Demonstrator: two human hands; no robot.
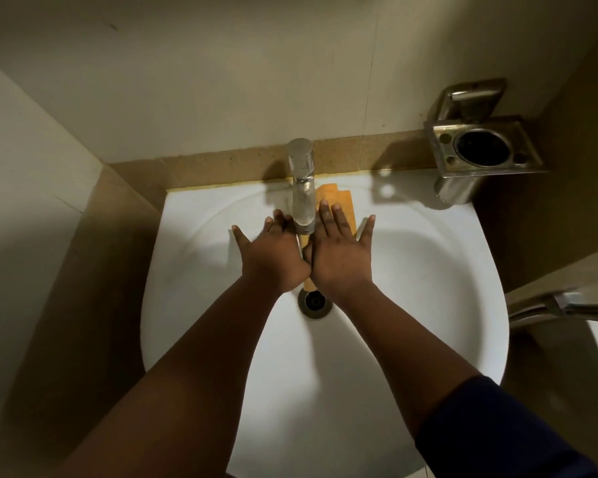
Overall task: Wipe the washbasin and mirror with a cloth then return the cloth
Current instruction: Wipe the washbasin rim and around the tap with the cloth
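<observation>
1. Cloth (339,205): a thin, flat, orange fabric sheet with a folded corner at its far end. It lies on the rear inner slope of the washbasin, under and just to the right of the tap spout. A narrow strip of it shows again between the two wrists, just above the drain.
2. Right hand (339,260): the grip is fully open, fingers straight and spread, palm down, lying flat on the cloth. The cloth extends beyond the fingertips toward the back wall. Nothing is clasped.
3. Left hand (273,257): the grip is likewise open, fingers straight and splayed, palm down, touching the right hand at the thumb side. Whether cloth lies under this palm cannot be told.
4. Washbasin (428,288): smooth, glossy white ceramic, rounded bowl with a squared rear edge. It abuts a speckled tan strip at the wall.
5. Drain (315,301): a round, dark metal ring at the bowl's centre, just below the wrists.
6. Tap (302,184): a cylindrical, polished metal body with a spout projecting forward between the two hands.
7. Holder (480,150): a square, tarnished metal bracket with a round opening, fixed to the wall right of the basin.
8. Sleeve (497,436): dark blue fabric on the right forearm.
</observation>
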